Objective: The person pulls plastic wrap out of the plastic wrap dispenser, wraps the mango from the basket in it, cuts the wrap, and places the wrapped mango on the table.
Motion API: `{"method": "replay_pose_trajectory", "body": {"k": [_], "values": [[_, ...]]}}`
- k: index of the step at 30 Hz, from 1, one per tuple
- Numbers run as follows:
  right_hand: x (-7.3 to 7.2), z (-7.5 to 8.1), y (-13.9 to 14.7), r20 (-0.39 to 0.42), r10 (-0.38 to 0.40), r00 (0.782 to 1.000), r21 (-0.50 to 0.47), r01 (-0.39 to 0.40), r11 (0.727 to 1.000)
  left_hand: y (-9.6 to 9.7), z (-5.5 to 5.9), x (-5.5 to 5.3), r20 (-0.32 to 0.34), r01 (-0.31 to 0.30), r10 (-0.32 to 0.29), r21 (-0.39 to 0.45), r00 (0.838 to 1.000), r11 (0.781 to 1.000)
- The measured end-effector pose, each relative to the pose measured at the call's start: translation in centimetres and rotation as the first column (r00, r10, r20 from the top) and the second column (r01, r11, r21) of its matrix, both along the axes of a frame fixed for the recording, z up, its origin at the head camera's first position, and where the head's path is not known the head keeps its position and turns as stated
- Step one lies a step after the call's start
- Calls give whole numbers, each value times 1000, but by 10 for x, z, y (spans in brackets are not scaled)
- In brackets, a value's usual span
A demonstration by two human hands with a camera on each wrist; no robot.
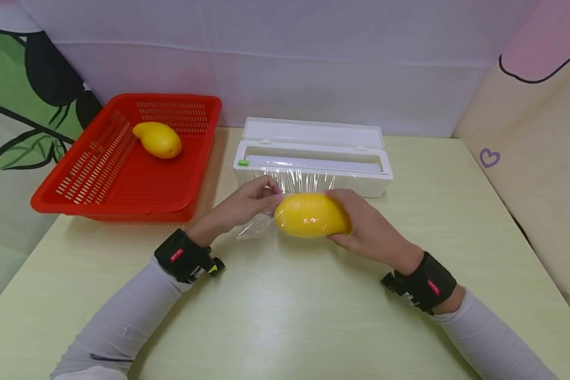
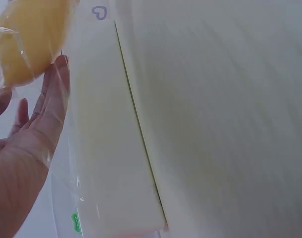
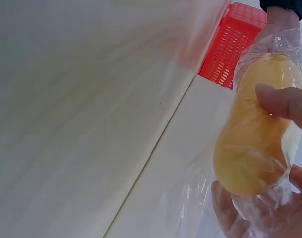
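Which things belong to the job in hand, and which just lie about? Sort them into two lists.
In use:
held yellow fruit
clear film
white dispenser
left hand
right hand

Apparently idle:
red basket
second yellow fruit inside it

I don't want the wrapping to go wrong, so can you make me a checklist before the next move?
1. Right fingers hold the yellow fruit: ok, thumb and fingers grip one end.
2. Left fingers have a firm pinch on the clear film: cannot tell. They are at the fruit's other end, but the pinch isn't plain.
3. Film all around the fruit: cannot tell. Film shows over it, but not every side is visible.
4. Film cut free from the white box: not ok, it stretches from box to fruit.
5. Box lid open: ok.
6. Other fruit inside the red basket: ok.
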State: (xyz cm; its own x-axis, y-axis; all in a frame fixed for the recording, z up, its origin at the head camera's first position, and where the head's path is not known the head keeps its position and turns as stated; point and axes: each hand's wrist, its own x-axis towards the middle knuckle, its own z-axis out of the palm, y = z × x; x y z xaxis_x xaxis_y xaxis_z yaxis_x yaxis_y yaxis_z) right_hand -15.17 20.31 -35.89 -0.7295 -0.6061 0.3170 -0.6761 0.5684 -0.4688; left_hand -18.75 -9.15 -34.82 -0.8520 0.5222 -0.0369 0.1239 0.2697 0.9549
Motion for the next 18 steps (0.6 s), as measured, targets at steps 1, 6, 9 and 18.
{"method": "replay_pose_trajectory", "body": {"k": [1, 6, 9, 18], "values": [[-1, 0, 0, 18, 0, 1000, -7, 0, 1000, 0, 1, 0, 8, -9, 10, -11, 1000, 1000], [-9, -1, 2, 107, -9, 994, -21, 12, 1000, -2, 4, -3, 30, -39, 41, -47, 999, 998], [-15, -2, 4, 176, 9, 984, -52, 0, 999, -2, 4, -4, -26, -49, 47, -86, 999, 995], [-29, 2, 13, 315, 88, 945, -151, -42, 988, 10, 15, 8, -490, -39, -49, -168, 871, 985]]}}
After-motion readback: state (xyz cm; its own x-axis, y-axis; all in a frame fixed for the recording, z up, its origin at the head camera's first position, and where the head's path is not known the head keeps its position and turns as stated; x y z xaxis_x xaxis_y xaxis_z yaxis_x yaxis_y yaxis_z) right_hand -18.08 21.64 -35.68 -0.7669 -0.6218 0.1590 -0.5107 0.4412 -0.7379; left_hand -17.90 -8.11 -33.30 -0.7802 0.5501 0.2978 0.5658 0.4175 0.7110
